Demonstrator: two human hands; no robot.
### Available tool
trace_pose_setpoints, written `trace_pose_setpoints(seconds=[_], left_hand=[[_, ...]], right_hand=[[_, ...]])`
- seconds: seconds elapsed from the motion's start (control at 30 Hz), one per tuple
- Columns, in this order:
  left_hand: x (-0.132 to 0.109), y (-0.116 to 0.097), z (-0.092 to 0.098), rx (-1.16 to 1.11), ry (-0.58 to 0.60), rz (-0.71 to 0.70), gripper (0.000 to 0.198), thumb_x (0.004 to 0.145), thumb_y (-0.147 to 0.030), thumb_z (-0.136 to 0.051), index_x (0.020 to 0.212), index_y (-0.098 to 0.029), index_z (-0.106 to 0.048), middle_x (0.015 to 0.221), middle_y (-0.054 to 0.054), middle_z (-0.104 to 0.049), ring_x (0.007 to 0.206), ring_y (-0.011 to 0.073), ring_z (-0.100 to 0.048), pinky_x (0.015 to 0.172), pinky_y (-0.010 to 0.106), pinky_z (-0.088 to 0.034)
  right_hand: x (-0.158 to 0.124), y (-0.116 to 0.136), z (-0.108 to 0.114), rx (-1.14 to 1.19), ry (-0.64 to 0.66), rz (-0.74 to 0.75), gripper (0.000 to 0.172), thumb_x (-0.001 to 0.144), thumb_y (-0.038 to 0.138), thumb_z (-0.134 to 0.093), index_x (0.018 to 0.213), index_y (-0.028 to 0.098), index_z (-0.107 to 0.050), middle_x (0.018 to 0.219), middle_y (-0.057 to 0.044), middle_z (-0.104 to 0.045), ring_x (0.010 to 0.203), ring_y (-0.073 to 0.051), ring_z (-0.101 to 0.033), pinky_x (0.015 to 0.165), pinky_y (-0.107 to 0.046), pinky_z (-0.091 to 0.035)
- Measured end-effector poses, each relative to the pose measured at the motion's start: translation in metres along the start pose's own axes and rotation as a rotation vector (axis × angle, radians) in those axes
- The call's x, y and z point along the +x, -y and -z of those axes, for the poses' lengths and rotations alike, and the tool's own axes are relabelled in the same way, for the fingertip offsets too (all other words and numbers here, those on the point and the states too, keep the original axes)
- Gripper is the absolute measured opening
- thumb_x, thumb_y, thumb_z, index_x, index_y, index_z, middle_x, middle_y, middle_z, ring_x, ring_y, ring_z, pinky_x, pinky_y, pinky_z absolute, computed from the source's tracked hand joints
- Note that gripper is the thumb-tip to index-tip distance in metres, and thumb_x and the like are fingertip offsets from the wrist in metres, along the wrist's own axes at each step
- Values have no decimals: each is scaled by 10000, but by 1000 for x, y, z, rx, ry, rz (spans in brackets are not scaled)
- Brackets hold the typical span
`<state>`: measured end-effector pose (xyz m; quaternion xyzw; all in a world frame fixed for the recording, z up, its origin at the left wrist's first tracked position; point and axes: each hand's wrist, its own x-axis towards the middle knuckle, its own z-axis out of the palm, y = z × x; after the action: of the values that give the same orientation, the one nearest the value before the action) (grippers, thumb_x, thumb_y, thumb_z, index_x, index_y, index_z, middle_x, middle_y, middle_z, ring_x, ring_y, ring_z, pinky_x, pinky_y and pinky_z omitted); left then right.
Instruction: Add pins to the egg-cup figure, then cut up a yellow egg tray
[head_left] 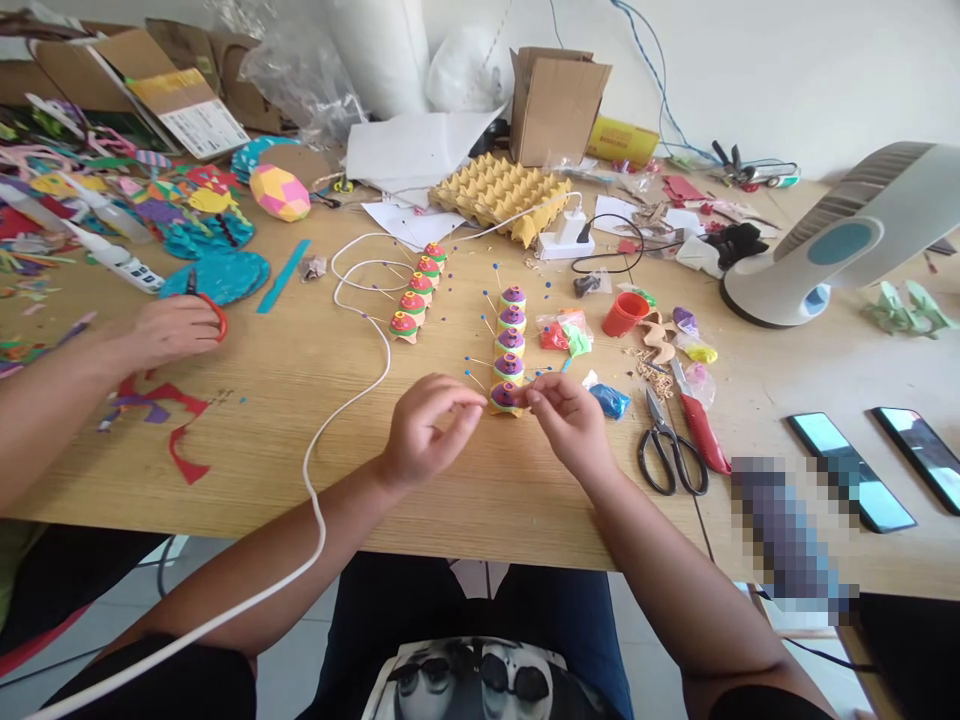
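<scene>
Purple-topped cup (504, 397) sat at the near end of a row of like cups (511, 330) on the wooden table (487, 505), stuck with blue-headed pins. Left hand (429, 428) was just left of it, thumb and forefinger pinched together; what they pinched was too small to tell. Right hand (568, 422) touched its right edge, fingertips closed on it. White cable (388, 358) looped close on the left. Scissors (670, 452), a red-handled knife (701, 428) and a blue scrap (611, 401) lay to the right. Another person's hand (171, 330) rested well apart, far left.
</scene>
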<state>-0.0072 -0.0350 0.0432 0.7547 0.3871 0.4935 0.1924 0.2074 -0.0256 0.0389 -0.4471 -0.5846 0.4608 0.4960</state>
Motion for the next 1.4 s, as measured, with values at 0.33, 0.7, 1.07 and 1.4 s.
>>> trace_pose_setpoints(seconds=[0.33, 0.7, 1.07, 1.4], left_hand=[[-12, -3, -11, 209, 378, -171, 157, 962, -341, -640, 966, -201, -711, 1032, 39, -737, 819, 143, -716, 722, 258, -533], [-22, -11, -12, 625, 361, -68, 308, 978, -447, -597, 1184, -235, -681, 1526, 97, -562, 862, 213, -746, 621, 318, -564], [-24, -12, -16, 611, 405, -36, 361, 949, -480, -641, 1209, -230, -632, 1614, 137, -462, 885, 249, -754, 621, 338, -562], [-23, -11, -18, 593, 397, -50, 313, 948, -457, -645, 1145, -215, -621, 1558, 142, -527, 837, 218, -733, 593, 314, -499]], right_hand=[[8, 5, 14, 64, -235, -71, 277, 815, 489, -765, 837, 233, -664, 781, 11, -643, 654, -120, -518, 613, -271, -434], [0, 15, 19, 141, -238, -185, 293, 784, 503, -784, 814, 228, -689, 752, 9, -649, 661, -122, -558, 647, -281, -482], [1, -13, 13, 47, -204, -204, 305, 714, 471, -835, 782, 225, -668, 728, 6, -677, 637, -131, -572, 624, -281, -470], [7, -22, 18, -90, -139, -188, 245, 726, 439, -819, 781, 240, -688, 689, 1, -696, 615, -154, -588, 573, -287, -427]])
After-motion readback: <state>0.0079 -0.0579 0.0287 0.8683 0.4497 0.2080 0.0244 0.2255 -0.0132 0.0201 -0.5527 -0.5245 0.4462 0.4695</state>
